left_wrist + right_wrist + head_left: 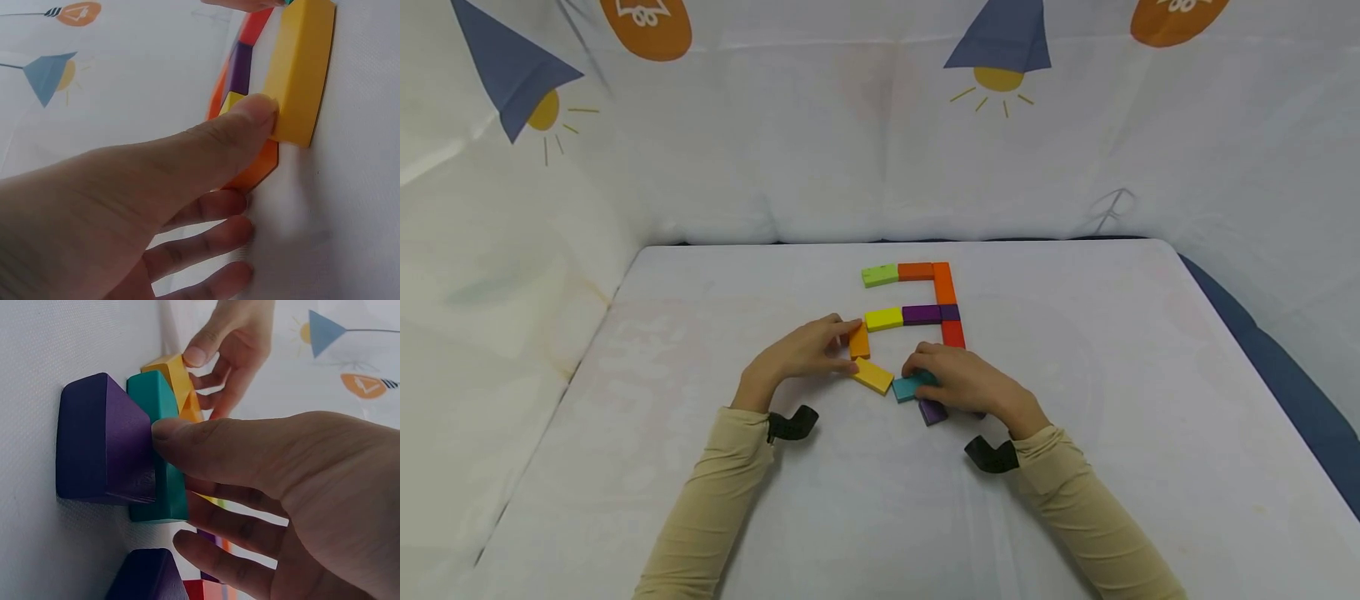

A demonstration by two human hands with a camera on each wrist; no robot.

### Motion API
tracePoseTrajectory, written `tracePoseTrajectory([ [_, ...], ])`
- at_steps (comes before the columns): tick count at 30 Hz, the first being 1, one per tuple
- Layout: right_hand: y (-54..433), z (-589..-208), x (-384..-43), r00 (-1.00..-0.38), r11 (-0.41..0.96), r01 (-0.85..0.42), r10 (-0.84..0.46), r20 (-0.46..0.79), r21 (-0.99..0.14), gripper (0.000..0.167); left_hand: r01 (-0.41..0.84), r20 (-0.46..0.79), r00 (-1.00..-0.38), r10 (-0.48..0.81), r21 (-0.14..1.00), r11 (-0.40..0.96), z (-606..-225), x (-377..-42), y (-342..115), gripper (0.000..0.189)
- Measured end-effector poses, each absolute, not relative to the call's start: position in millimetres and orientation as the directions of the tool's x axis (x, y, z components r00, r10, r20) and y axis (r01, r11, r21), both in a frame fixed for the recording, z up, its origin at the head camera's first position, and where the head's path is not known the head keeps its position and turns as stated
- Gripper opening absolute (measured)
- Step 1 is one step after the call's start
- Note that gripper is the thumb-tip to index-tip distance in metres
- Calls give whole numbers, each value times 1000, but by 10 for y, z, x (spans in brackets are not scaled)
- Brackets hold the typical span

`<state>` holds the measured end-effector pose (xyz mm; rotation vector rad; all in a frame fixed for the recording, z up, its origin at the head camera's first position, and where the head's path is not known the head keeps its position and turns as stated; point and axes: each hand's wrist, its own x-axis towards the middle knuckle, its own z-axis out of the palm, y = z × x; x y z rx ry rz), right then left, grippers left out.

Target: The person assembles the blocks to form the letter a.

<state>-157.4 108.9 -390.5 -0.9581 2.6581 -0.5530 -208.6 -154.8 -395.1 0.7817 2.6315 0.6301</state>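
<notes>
My left hand (801,350) spans an orange block (861,343), index finger at its far end. The thumb presses the end of an amber block (874,377) that slants away from it, so both blocks sit between thumb and finger. With the right hand (966,379) I grip a teal block (153,397), the thumb on its near side and fingers behind. A dark purple block (128,444) stands against the teal one, close to that thumb. Below the right hand lies another dark purple block (147,575), mostly covered in the head view.
Beyond the hands, a line of blocks runs on: yellow (883,319), purple (921,315), red (953,334), orange (945,285) and lime green (880,276). Everything lies on a white table (625,467). A printed white curtain (820,150) hangs behind its far edge.
</notes>
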Motion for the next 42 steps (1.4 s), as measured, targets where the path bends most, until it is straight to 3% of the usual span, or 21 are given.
tracePoseTrajectory([
  [7, 1108, -3907, -1582, -747, 700, -555, -657, -102, -449, 25, 424, -165, -802, 574, 520, 741, -3941, -2080, -1557, 72],
  [11, 1124, -3889, -1569, -754, 704, -550, -650, -96, -450, 27, 471, -87, -800, 594, 523, 710, -3914, -2080, -1527, 63],
  [19, 1161, -3863, -1446, -733, 663, -579, -678, -52, -476, 22, 625, 92, -711, 697, 538, 566, -3902, -2046, -1373, 45],
  [28, 1242, -3922, -1253, -692, 640, -647, -721, -33, -414, 23, 720, 106, -592, 799, 515, 465, -4066, -1921, -1134, 39],
  [42, 1315, -3871, -1216, -672, 650, -653, -734, -98, -390, 31, 767, 95, -553, 828, 445, 462, -4182, -1897, -1030, 37],
])
